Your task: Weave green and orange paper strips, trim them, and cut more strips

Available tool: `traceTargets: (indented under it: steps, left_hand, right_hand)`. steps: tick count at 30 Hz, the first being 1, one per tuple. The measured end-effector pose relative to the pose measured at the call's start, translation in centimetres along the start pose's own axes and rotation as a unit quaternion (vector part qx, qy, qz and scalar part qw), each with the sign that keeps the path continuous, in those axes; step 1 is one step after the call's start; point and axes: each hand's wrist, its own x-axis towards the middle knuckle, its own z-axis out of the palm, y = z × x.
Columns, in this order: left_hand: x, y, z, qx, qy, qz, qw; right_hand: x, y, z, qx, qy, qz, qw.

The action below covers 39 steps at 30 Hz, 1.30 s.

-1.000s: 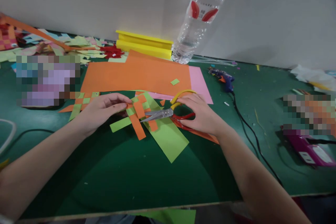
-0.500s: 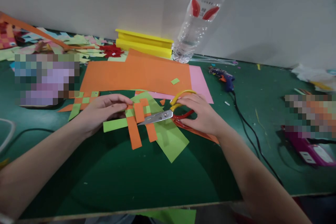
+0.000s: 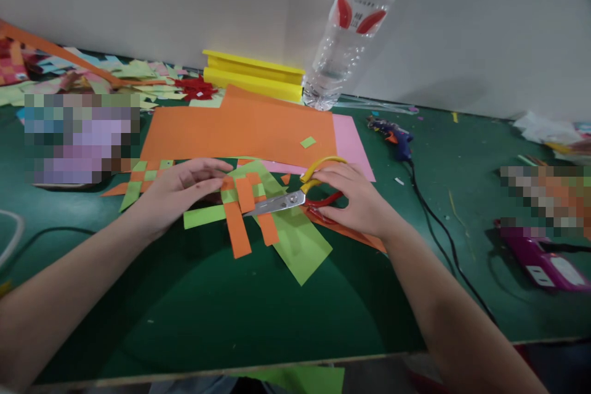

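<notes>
My left hand [image 3: 191,188] pinches a small weave of orange and green paper strips [image 3: 240,212] at its upper left edge. Loose strip ends stick out to the left and downward. In my right hand [image 3: 353,197] is a pair of scissors [image 3: 289,199] with yellow and red handles, fingers in the loops. Its blades point left and reach among the orange strips of the weave; the tip is partly hidden by paper. Below the blades lies a green paper sheet [image 3: 302,252]. Another woven orange and green piece [image 3: 150,173] rests behind my left wrist.
Large orange sheets [image 3: 198,132] and a pink sheet [image 3: 353,141] lie behind my hands. Farther back stand a yellow folded piece [image 3: 253,77] and a plastic bottle [image 3: 339,61]. A glue gun [image 3: 397,138] with a black cord lies right, near a magenta power strip [image 3: 540,258]. Paper scraps [image 3: 133,71] pile up back left.
The woven strips have shifted and tilted slightly, their lower ends moving a little up and right. My hands and the scissors stay nearly in place.
</notes>
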Motion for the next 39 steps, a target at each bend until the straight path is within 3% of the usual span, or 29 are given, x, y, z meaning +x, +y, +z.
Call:
traceTargets:
  steps: [3,6,8,10,13,20,30,39]
  left_hand:
    - [-0.2,0.7,0.0,-0.114,0.056,-0.068,0.990]
    - [-0.4,1.0,0.0,-0.236,0.090,-0.133,0.958]
    - [-0.5,0.8,0.3,-0.292,0.069,-0.120,0.946]
    - [-0.7,0.4,0.7,-0.315,0.003,-0.085,0.945]
    - [-1.1,-0.1,1.4,-0.254,-0.068,-0.065,0.963]
    - [-1.3,-0.1,2.2,-0.167,0.009,-0.076,0.983]
    - [-1.3,-0.8,1.6,-0.106,0.002,-0.044,0.993]
    - [-0.8,-1.7,1.5,-0.063,0.053,-0.011,0.997]
  right_hand:
    - [0.1,-0.1,0.0,0.000,0.014,0.011,1.000]
    - [0.3,-0.3,0.1,-0.001,0.032,0.028,0.999]
    - [0.3,-0.4,0.2,-0.007,0.043,0.037,0.998]
    - [0.4,-0.5,0.4,-0.022,0.057,0.046,0.997]
    - [0.3,-0.6,0.6,-0.039,0.073,0.059,0.995]
    - [0.3,-0.8,1.0,-0.016,0.082,0.064,0.994]
    - [0.3,-1.0,1.0,-0.005,0.076,0.051,0.996]
    - [0.3,-1.0,0.7,-0.040,0.083,0.048,0.995]
